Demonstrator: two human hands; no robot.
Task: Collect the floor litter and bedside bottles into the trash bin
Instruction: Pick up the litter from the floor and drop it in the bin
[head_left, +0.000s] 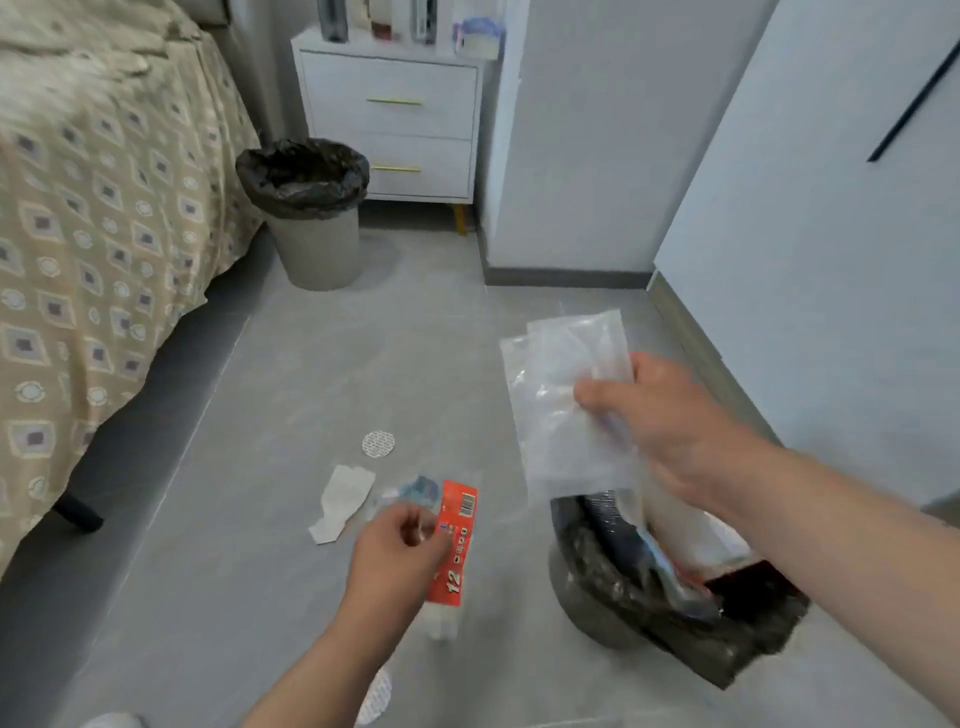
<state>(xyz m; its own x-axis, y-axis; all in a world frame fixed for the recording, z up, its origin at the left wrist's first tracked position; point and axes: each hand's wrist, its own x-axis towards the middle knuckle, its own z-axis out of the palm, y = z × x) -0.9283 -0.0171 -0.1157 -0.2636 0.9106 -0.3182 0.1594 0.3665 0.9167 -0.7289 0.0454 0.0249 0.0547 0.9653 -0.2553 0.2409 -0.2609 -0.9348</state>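
Litter is held in both hands above the floor (291, 395). Right hand (660, 415) is closed on a clear plastic bag (561, 405), gripped at its right edge, just above the near bin (670, 587), which is lined in black and already holds wrappers. Left hand (400, 551) is pinched, thumb against fingers, on a red wrapper (457, 540) with clear ends. Left on the floor: a torn paper scrap (343, 501), a round foil seal (378, 445), a second disc (375, 696) under the left forearm. A second bin (311, 213) stands by the bed (93, 208) and nightstand (389, 119); items on the nightstand top are too blurred for bottles to be confirmed.

Judgement: bag is best lowered well into the liner before release, since light film may drift out. Red wrapper is to follow. Flat discs will likely need to be lifted by a fingernail at the edge.
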